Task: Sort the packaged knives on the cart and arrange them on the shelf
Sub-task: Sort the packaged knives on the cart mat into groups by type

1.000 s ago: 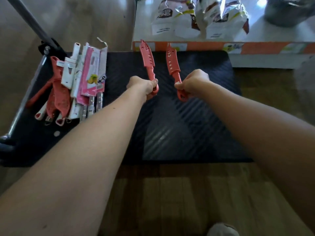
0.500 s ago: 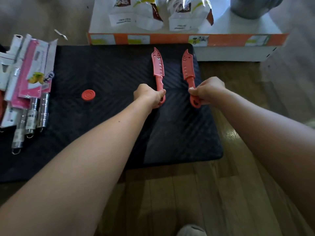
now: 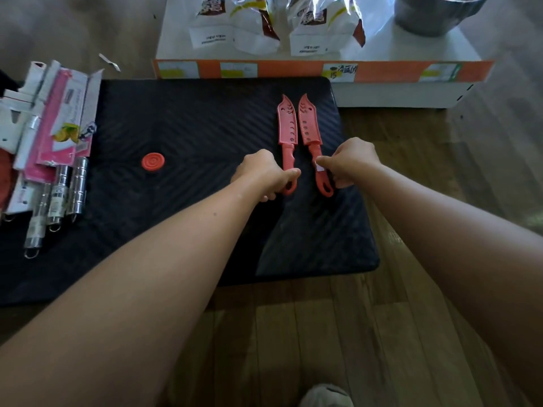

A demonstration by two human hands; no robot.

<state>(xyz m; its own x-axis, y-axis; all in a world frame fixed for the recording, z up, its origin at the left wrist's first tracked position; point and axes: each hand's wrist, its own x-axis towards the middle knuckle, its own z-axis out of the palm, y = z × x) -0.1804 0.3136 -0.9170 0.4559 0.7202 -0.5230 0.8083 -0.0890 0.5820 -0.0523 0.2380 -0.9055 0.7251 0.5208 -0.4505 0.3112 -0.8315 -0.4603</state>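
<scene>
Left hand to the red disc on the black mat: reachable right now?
Probably yes. The red disc lies on the black mat just left of the left hand, nothing between them. But that hand grips a red knife, so it must let go first.

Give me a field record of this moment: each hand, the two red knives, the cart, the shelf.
left hand: grips the handle of the left red knife
right hand: holds the handle of the right red knife
knives: sheathed, side by side, tips toward the shelf
cart: also carries a red disc and a pile of packaged knives at its left end
shelf top: bags and a dark pot
</scene>
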